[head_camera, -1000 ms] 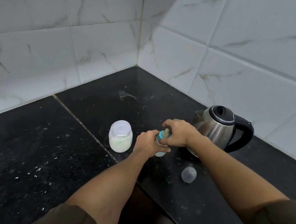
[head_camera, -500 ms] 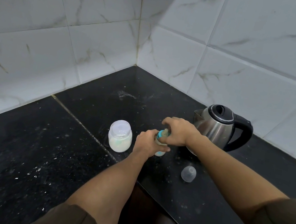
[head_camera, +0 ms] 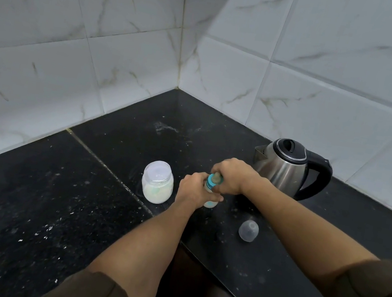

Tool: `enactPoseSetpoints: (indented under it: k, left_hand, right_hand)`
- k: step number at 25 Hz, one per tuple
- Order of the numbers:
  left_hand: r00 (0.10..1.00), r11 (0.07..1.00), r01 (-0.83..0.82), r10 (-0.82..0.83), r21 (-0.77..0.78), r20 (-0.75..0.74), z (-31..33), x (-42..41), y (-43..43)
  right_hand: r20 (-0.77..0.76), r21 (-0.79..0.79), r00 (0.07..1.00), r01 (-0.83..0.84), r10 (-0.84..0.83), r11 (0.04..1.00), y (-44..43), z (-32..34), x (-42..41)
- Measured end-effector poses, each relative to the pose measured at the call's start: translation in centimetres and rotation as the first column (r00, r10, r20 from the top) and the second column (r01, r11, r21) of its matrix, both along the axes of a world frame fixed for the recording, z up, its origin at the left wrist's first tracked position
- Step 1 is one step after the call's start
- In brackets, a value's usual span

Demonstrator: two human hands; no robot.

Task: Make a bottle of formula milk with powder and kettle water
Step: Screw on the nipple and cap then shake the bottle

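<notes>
A small baby bottle (head_camera: 210, 203) with a teal collar and a teat stands on the black counter (head_camera: 52, 202). My left hand (head_camera: 195, 189) grips its body, which is mostly hidden. My right hand (head_camera: 233, 176) grips the teal collar (head_camera: 211, 179) at the top, fingers curled round it. A clear jar of white powder (head_camera: 157, 182) with a closed lid stands just left of the bottle. The steel kettle (head_camera: 287, 168) with a black handle stands behind my right hand, lid closed.
A clear dome-shaped bottle cap (head_camera: 248, 230) lies on the counter to the right of the bottle. White tiled walls meet in a corner behind. The counter's front edge (head_camera: 199, 251) runs diagonally below my arms.
Both hands stay on the bottle; my right hand has shifted slightly round the collar, and the view has drifted a little.
</notes>
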State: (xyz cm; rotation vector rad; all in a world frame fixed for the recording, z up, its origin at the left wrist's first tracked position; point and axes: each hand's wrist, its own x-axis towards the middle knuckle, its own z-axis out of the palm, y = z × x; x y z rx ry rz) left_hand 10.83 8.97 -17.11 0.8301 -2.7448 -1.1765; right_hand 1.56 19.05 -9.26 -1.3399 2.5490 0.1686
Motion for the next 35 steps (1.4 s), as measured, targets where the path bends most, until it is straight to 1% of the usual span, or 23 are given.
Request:
enactPoseSetpoints:
  k: [2,8,12,19,25,32,35]
  left_hand:
    - [1.000,1.000,0.000,0.000,-0.002,0.006,-0.1,-0.1,0.0]
    - [1.000,0.999,-0.014,0.014,0.035,-0.014,-0.3,-0.1,-0.2]
    - [1.000,0.999,-0.019,0.019,0.047,-0.017,-0.4,0.0,-0.3]
    - [1.000,1.000,0.009,-0.009,0.015,0.000,-0.4,-0.1,-0.3]
    - [1.000,1.000,0.016,-0.016,-0.019,-0.010,-0.3,0.1,-0.2]
    - [0.999,0.999,0.017,-0.018,-0.036,-0.030,-0.4,0.2,-0.2]
    - [0.999,0.999,0.020,-0.021,-0.046,-0.026,-0.5,0.2,-0.2]
  right_hand:
    - [-0.006,0.004,1.000,-0.017,0.017,1.000,-0.1,0.0,0.0]
    - [-0.004,0.088,0.985,-0.174,0.175,0.981,-0.1,1.1,-0.6]
    - [0.010,0.123,0.979,-0.203,0.203,0.971,-0.4,1.4,-0.8]
    - [0.004,0.087,0.996,-0.093,0.093,0.992,-0.8,1.4,-1.1]
    - [0.010,0.024,1.000,-0.005,0.005,1.000,-0.8,0.7,-1.0]
    - [-0.112,0.000,0.990,0.090,-0.089,0.996,-0.7,0.0,-0.4]
    - [-0.132,0.011,0.985,0.113,-0.111,0.993,-0.6,0.1,-0.3]
